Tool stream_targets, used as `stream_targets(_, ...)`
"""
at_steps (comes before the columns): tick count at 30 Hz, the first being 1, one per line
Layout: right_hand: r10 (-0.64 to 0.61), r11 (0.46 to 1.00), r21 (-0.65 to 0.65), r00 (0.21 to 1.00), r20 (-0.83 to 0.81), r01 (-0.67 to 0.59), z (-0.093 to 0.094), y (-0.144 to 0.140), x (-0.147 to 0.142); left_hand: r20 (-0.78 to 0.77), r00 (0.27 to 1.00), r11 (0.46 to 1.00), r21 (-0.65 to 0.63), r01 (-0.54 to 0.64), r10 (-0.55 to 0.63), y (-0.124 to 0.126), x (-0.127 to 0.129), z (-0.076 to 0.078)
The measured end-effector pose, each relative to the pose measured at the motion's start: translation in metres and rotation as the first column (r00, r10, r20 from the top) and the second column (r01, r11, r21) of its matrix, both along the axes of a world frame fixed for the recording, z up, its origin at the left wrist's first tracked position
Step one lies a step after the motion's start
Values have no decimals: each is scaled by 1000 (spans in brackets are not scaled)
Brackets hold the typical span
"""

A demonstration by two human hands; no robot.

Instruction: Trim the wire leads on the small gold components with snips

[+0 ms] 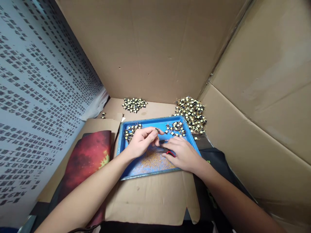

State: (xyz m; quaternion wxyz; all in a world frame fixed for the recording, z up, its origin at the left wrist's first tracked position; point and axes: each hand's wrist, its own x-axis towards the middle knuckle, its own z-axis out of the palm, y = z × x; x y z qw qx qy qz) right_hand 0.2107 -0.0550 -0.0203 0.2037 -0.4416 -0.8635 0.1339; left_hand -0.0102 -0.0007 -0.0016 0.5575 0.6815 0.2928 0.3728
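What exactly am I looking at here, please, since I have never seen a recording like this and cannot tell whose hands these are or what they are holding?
This is one picture from a camera worn on a person's head, looking forward and down, so both bare arms belong to that person. They work inside walls of brown cardboard. On the cardboard floor lies a blue tray with two small heaps of tiny yellow-and-black components and a scatter of thin golden clippings near its front edge. Two larger piles of the same parts lie behind the tray, one at the right rear corner. The left hand pinches a single component between its fingertips. The right hand rests on the tray, closed around a tool with a red handle; I cannot tell what kind. A red mat lies to the left.
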Motion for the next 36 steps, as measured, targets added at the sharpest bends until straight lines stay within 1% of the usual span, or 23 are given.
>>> stream_targets(2, -4, 1000, 10, 1000, -5, 4, 1, -1, -1, -30, 999, 995, 90, -29, 32, 1, 0, 1)
stream_targets(4, -15, 999, 36, 999, -48, 17, 3, -1, -2, -54, 991, 972, 207, -107, 121, 3, 1, 3)
stream_targets(5, -25, 998, 52, 996, -91, 30, 4, -2, -3, -55, 985, 961, 237, -144, 162, 4, 1, 3)
stream_targets(6, -41, 997, 66, 989, -145, 51, 6, -2, -4, -51, 981, 957, 235, -168, 185, 4, 2, 4)
stream_targets(7, -64, 994, 76, 976, -206, 81, 8, -3, -5, -39, 981, 963, 198, -180, 191, 5, 2, 4)
stream_targets(9, -120, 984, 83, 935, -333, 155, 11, -4, -8, -15, 987, 986, 62, -156, 157, 5, 4, 4)
stream_targets(10, -145, 979, 78, 911, -386, 189, 12, -5, -9, -6, 993, 992, -13, -122, 122, 5, 5, 4)
stream_targets(12, -179, 971, 60, 869, -461, 232, 13, -7, -12, 1, 999, 989, -143, -31, 32, 3, 6, 5)
stream_targets(15, -185, 965, 60, 827, -531, 255, 12, -7, -15, 10, 995, 963, -251, 98, -98, 1, 8, 8)
stream_targets(19, -158, 943, 145, 789, -593, 298, 7, -5, -14, 43, 984, 934, -311, 176, -171, -1, 10, 10)
stream_targets(23, -106, 923, 233, 781, -615, 308, 5, -4, -12, 53, 982, 922, -338, 189, -182, -2, 11, 12)
stream_targets(28, -43, 902, 313, 781, -623, 299, 4, -5, -10, 46, 980, 923, -330, 196, -191, -2, 10, 11)
stream_targets(31, -34, 893, 330, 778, -627, 306, 4, -5, -9, 33, 982, 928, -321, 187, -186, 0, 9, 10)
stream_targets(36, -47, 904, 298, 767, -640, 305, 6, -6, -9, 60, 981, 917, -350, 192, -182, 1, 7, 6)
